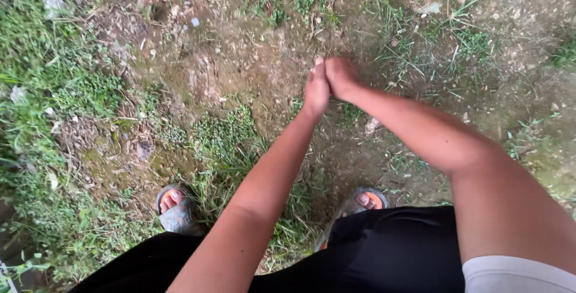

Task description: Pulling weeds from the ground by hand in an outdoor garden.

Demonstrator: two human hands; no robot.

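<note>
My left hand and my right hand are stretched out in front of me and pressed together, palm against palm, above bare soil. The fingers of both point away from me and lie close together. Nothing shows between them; whether something small is caught inside cannot be told. Both forearms reach in from the bottom of the head view.
I stand on patchy ground of dirt, pebbles and dry leaves. Grass thickens on the left. My feet in sandals, one at the left and one at the right, show below, with black trousers.
</note>
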